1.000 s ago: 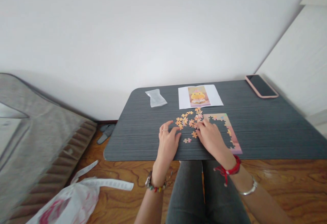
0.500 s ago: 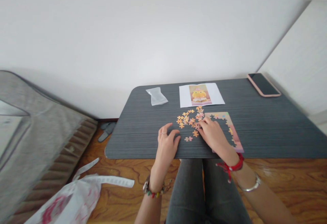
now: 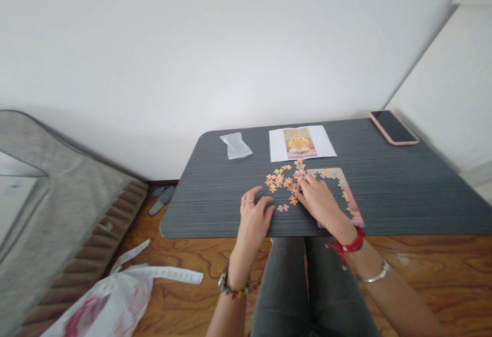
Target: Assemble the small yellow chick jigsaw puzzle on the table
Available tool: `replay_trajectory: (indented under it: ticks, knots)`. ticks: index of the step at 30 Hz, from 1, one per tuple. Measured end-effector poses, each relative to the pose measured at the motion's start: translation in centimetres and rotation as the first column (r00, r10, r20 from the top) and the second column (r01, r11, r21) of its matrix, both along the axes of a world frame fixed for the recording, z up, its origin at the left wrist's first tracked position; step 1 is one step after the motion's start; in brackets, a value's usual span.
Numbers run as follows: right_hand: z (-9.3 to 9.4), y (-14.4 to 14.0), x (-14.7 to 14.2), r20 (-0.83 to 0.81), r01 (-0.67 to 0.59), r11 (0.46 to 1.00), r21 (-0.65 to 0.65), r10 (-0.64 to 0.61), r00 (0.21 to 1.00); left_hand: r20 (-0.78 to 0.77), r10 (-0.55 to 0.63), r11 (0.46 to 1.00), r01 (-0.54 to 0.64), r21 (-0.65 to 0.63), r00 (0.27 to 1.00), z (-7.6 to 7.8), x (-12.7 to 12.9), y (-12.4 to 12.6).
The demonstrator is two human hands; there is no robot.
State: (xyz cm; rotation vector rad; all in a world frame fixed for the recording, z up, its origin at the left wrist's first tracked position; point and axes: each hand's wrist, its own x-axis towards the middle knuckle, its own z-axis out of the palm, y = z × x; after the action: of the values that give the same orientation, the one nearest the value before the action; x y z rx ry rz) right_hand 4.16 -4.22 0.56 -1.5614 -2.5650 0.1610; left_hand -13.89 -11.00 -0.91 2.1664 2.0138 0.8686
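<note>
We rest our left hand point(image 3: 254, 217) flat on the worktop point(image 3: 403, 193), its fingers point(image 3: 251, 195) loosely spread and holding nothing; a small joined bit point(image 3: 283, 208) lies just beside the thumb. Our right hand point(image 3: 319, 201) lies at the near edge of the loose pieces point(image 3: 284, 178), its fingers point(image 3: 301, 189) bent down and touching them. We cannot tell whether they pinch a piece or only press on it.

The loose pieces sit in a scatter near the middle of the worktop, between both hands and the picture sheet point(image 3: 302, 143). Just right of the scatter lies the puzzle frame point(image 3: 346, 193), its border joined and partly hidden under our right wrist. A clear bag point(image 3: 236, 146) lies left of the sheet, and a phone point(image 3: 393, 127) rests at the far right corner. On the floor point(image 3: 442, 255) to the left lie a plastic bag point(image 3: 111, 301) and slippers point(image 3: 161, 197).
</note>
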Motion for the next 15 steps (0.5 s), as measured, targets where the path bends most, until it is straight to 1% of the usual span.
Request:
replay_trajectory:
  ticks: [3,6,9,12,15]
  knots:
    - [0.1,-0.4,-0.5,-0.031,-0.011,1.0,0.002,0.011,0.999,0.003,0.005,1.0,-0.005,-0.004,1.0,0.0,-0.1,-0.1]
    - [0.3,-0.9,-1.1,-0.051,-0.043,0.999,-0.026,0.042,0.998,0.001,0.009,1.0,-0.009,-0.004,1.0,-0.1,-0.1,-0.1]
    - [0.4,-0.7,-1.2,-0.059,-0.063,0.997,-0.055,0.059,0.996,0.0,0.007,1.0,-0.007,0.0,1.0,-0.2,-0.2,-0.2]
    - [0.8,0.2,-0.4,-0.061,0.004,1.0,-0.026,-0.006,0.998,0.001,0.011,1.0,-0.011,0.005,1.0,-0.4,-0.5,-0.3]
    - [1.4,1.2,0.6,-0.029,0.073,0.997,-0.006,-0.073,0.997,0.006,0.02,1.0,-0.02,0.012,1.0,-0.5,-0.7,-0.4]
